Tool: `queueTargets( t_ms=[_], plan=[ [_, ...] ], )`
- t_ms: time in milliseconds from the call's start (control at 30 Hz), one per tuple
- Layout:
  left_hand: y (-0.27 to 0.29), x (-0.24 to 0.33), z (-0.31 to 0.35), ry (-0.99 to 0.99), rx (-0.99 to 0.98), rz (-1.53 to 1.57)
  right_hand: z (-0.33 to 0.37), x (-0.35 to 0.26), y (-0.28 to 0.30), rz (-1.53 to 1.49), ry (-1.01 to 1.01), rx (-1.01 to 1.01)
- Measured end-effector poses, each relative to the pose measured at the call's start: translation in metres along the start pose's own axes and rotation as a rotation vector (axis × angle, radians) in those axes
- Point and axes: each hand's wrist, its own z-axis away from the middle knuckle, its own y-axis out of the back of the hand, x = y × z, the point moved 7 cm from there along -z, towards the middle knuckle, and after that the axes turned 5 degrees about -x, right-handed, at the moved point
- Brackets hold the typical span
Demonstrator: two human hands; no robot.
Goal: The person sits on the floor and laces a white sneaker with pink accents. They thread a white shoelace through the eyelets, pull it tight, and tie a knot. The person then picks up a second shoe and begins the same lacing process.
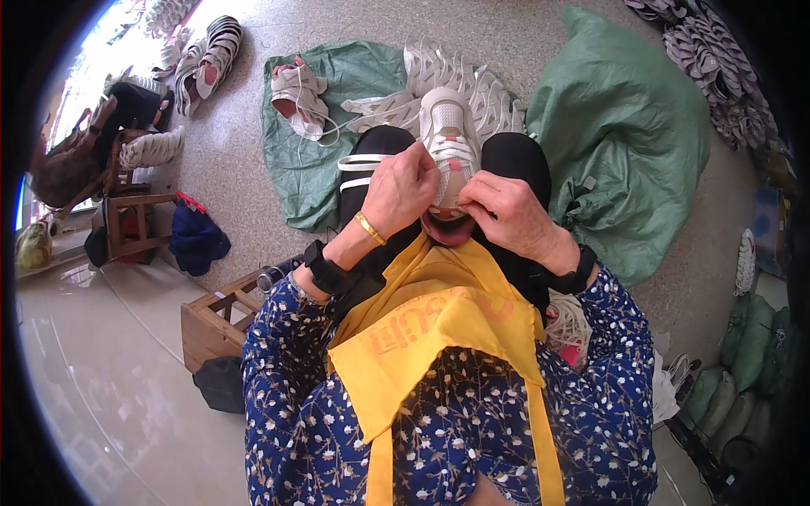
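Where the person is sitting: speckled grey floor (363, 21) is spreading around, a paler glossy floor (101, 363) is filling the lower left, and bright light is coming in at upper left.
Green sheet (291, 181): is lying wrinkled beyond the left knee; a loose shoe (299, 93) is resting on it, its lace trailing.
Shoe heap (498, 105): pale, strappy-looking, is spreading out past the knees.
Green sack (624, 135): is slumping on the floor to the right.
Room edges: more shoes (211, 63) are lying at upper left, stacked shoes (717, 72) are crowding the upper right, green bundles (751, 341) are lying at lower right.
Wooden stool (207, 333): is standing near the left elbow.
Worked shoe (447, 118): is sitting between the black-clad knees, toe pointing away, opening facing the yellow apron (422, 354).
Left hand (403, 187): is bending in over the shoe's left side, knuckles up; grip narrow, fingers curling onto a white lace (363, 160), whose loop is lying across the left knee.
Right hand (510, 211): is reaching in from lower right, back up; fingertips are bunching at the shoe's near right edge; grip narrow, but cannot tell what it is holding.
Forearms: both are angling inward, black bands (321, 268) circling the wrists.
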Motion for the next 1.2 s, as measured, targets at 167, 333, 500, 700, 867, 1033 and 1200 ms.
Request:
queueTargets(
  t_ms=[167, 333, 500, 700, 867, 1033, 1200],
  plan=[
    [-0.003, 0.006, -0.004, -0.076, -0.044, -0.096, 0.001, 0.003, 0.001, -0.020, -0.015, 0.006],
    [-0.009, 0.005, -0.014, -0.055, -0.098, -0.207, 0.001, 0.002, 0.001, -0.034, -0.022, 0.021],
    [-0.009, 0.019, -0.018, -0.097, -0.197, -0.270, 0.002, 0.005, 0.000, -0.048, -0.029, 0.033],
    [-0.010, 0.031, -0.014, -0.244, -0.147, -0.215, 0.007, 0.014, 0.000, -0.108, -0.105, 0.041],
    [-0.007, 0.019, -0.011, -0.234, -0.075, -0.078, 0.004, 0.026, 0.010, -0.256, -0.338, 0.131],
    [-0.010, 0.012, -0.015, -0.200, -0.093, -0.097, -0.009, 0.047, 0.010, 0.020, -0.325, 0.204],
    [-0.010, 0.001, -0.020, -0.119, -0.054, -0.009, -0.013, 0.059, 0.004, -0.024, -0.422, 0.152]
  ],
)
